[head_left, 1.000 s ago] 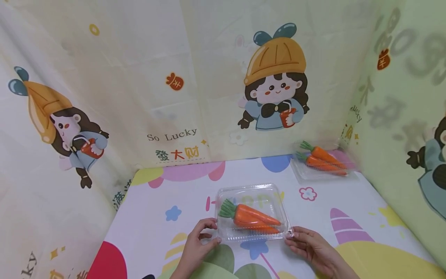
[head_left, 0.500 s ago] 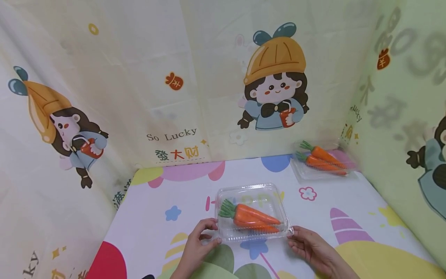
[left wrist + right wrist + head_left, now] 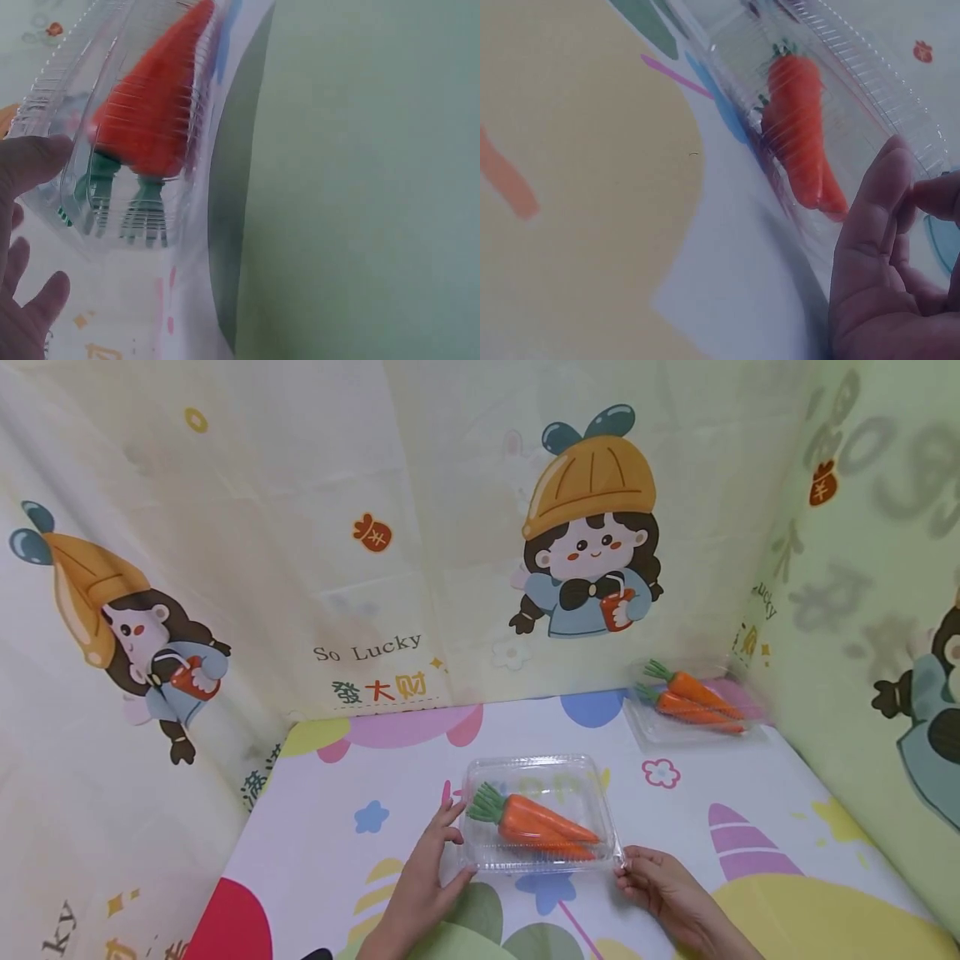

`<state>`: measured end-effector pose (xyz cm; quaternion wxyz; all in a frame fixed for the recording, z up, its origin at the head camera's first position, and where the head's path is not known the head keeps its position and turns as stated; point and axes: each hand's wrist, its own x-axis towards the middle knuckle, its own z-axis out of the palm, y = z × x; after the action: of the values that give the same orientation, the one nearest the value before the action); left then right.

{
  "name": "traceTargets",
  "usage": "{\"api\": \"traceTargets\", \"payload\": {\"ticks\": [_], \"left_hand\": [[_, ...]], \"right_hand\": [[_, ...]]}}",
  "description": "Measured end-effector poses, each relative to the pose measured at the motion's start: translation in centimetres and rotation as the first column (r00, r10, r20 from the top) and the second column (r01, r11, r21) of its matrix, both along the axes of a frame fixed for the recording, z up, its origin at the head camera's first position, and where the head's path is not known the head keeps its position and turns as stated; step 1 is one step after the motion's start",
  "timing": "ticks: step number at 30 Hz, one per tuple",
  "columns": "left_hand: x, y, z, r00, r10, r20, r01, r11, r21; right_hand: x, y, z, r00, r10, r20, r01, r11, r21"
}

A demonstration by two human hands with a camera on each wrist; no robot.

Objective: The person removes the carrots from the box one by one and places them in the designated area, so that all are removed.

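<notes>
A clear plastic clamshell box [image 3: 558,772] lies in the middle of the table with two orange, green-topped carrots [image 3: 534,818] inside. At its left side is my left hand [image 3: 422,881], fingers spread and extended, thumb tip right at the near left corner. In the left wrist view, the thumb overlaps the ribbed box wall [image 3: 191,112], while the other fingers stand apart from it. My right hand [image 3: 667,887] pinches the near right corner between thumb and forefinger. The right wrist view shows that pinch close up, with the carrots [image 3: 799,127] beyond it through the plastic.
A second clear box [image 3: 648,735] holding two carrots [image 3: 693,700] stands in the far right corner of the table. Printed cloth walls [image 3: 465,568] close off the back and both sides. A colourful patterned cover [image 3: 322,827] lies over the table.
My left hand's fingers have straightened and spread at the box's left side, reaching farther forward. The box has shifted slightly. My right hand stays at its corner.
</notes>
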<state>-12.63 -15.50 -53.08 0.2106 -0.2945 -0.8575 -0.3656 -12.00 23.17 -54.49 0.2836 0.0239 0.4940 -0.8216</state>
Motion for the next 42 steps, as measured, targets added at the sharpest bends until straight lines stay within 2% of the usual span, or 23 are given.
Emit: {"api": "traceTargets", "payload": {"ticks": [4, 6, 8, 14, 21, 27, 35, 42], "left_hand": [[-0.4, -0.3, 0.0, 0.987, -0.043, -0.156, 0.026, 0.994, -0.109], [-0.5, -0.3, 0.2, 0.978, -0.050, -0.202, 0.020, 0.989, -0.148], [-0.5, -0.3, 0.4, 0.975, -0.047, -0.216, 0.011, 0.986, -0.164], [-0.5, -0.3, 1.2, 0.984, -0.045, -0.171, 0.017, 0.987, -0.163], [-1.0, -0.6, 2.9, 0.987, -0.040, -0.153, 0.030, 0.997, -0.069], [-1.4, -0.5, 4.0, 0.993, -0.048, -0.106, 0.047, 0.999, -0.015], [-2.3, -0.5, 4.5, 1.000, 0.009, 0.008, -0.010, 0.991, 0.134], [-3.8, -0.4, 5.0, 0.993, 0.055, 0.108, -0.074, 0.981, 0.181]], "right_hand": [[-0.1, -0.2, 0.1, 0.999, -0.034, 0.000, 0.034, 0.998, 0.060], [-0.1, -0.3, 0.1, 0.999, -0.044, 0.001, 0.044, 0.996, 0.078], [-0.1, -0.3, 0.1, 0.999, -0.048, -0.001, 0.048, 0.995, 0.088], [-0.1, -0.4, 0.1, 0.998, -0.064, -0.012, 0.065, 0.993, 0.102], [0.1, -0.9, 0.0, 0.994, -0.089, -0.058, 0.099, 0.977, 0.188], [0.2, -1.1, 0.0, 0.993, -0.106, -0.057, 0.116, 0.972, 0.205], [0.2, -1.2, 0.2, 0.992, -0.108, -0.059, 0.118, 0.970, 0.211], [0.3, -1.1, 0.4, 0.992, -0.111, -0.057, 0.121, 0.966, 0.227]]}}
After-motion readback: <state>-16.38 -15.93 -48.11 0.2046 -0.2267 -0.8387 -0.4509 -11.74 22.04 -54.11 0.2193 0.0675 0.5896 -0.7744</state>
